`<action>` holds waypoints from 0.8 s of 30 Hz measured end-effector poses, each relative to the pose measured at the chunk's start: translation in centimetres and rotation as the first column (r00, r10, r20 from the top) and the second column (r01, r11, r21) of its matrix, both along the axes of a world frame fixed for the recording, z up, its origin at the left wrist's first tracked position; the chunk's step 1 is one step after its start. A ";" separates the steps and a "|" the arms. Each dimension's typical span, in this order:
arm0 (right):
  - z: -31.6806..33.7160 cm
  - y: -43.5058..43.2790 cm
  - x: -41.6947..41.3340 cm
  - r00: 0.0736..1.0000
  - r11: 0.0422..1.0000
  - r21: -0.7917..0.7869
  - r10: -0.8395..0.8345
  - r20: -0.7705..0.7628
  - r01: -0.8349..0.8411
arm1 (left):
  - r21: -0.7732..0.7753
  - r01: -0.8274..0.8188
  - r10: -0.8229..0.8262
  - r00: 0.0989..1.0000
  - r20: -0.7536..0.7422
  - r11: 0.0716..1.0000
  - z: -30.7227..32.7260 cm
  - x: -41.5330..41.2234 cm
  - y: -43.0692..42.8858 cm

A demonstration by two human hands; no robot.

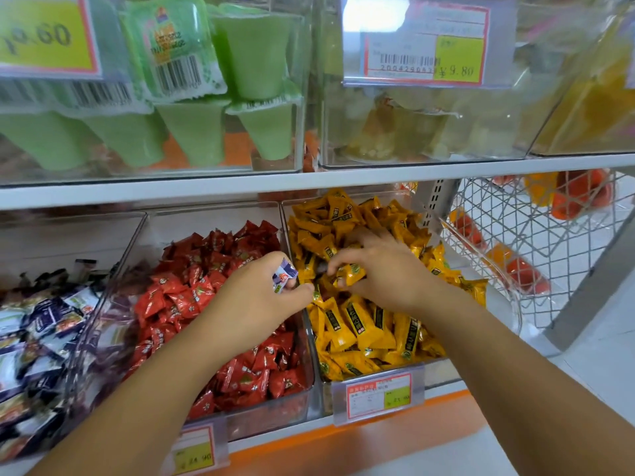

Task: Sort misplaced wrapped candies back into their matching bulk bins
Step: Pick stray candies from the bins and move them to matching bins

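Red candies [220, 304], yellow candies [364, 324], purple-white candy [283, 275].

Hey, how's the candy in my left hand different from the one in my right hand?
The left hand holds a white-and-purple candy; the right hand holds a yellow candy. The white-and-purple candy matches the far-left bin, not the yellow bin that the yellow candy matches. Both are small wrapped sweets pinched in fingertips.
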State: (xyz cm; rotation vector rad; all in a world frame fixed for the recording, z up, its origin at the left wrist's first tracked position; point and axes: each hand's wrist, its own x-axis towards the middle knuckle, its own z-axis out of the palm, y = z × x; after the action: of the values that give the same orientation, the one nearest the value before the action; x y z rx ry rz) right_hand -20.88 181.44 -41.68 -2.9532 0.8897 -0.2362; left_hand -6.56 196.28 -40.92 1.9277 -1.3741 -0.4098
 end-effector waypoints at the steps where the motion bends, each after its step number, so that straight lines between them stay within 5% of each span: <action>1: 0.2 -0.5 -0.4 0.999 1.000 0.023 -0.014 0.029 0.013 | 0.003 -0.001 0.001 1.000 0.001 1.000 0.0 0.1 0.0; 9: 1.9 -0.4 -0.6 0.996 0.995 -0.045 -0.087 0.024 0.088 | 0.006 -0.011 0.011 1.000 0.006 1.000 0.0 -0.1 -0.1; 12: 1.8 1.6 1.2 0.999 0.991 -0.128 0.041 0.031 -0.036 | 0.002 -0.011 0.011 1.000 0.002 1.000 0.1 -0.2 -0.1; 15: 0.5 2.5 2.7 0.985 0.985 -0.060 0.155 -0.080 -0.160 | -0.009 -0.008 0.009 1.000 0.008 1.000 0.1 -0.1 -0.1; 24: 0.5 1.1 1.6 0.950 0.998 -0.055 -0.024 -0.310 0.008 | 0.002 -0.004 0.004 1.000 -0.005 1.000 -0.1 0.1 0.0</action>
State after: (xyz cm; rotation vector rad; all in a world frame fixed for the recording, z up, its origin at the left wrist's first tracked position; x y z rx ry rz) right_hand -19.31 182.52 -41.17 -3.0856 0.9507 0.2173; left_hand -6.50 196.29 -41.01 1.9290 -1.3671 -0.4140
